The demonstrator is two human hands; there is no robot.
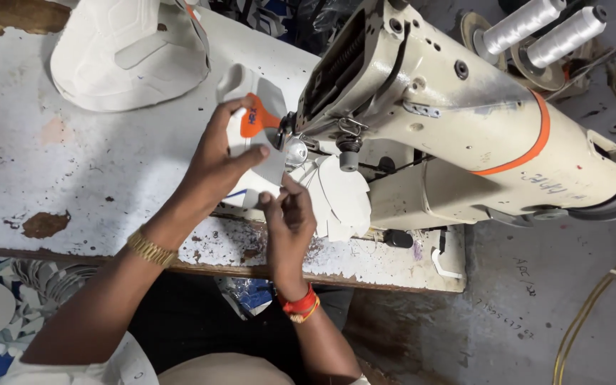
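Left hand (219, 160) is on the white shoe panel (262, 135), fingers pinching its upper edge right by the orange patch (257, 117), and that panel sits at the needle end of the cream sewing machine (458, 128), just left of the presser foot. Right hand (288, 214) comes in from six o'clock, fingertips closed on the panel's lower edge, just beside the loose white cut pieces (340, 199) fanned out under the machine head.

Risk here, as I judge it: both sets of fingers are very near the needle area at three o'clock of the panel. If the machine starts while the thumb is that close, a fingertip could get caught. The loose pieces underneath could also drag in with the panel and get stitched by mistake, and the two pinches pulling unevenly could skew the seam.

Orientation: the panel's long axis runs roughly from eleven o'clock to five o'clock across the counter (73, 164), its orange-patched end pointing up toward twelve, its working edge facing the needle at three.
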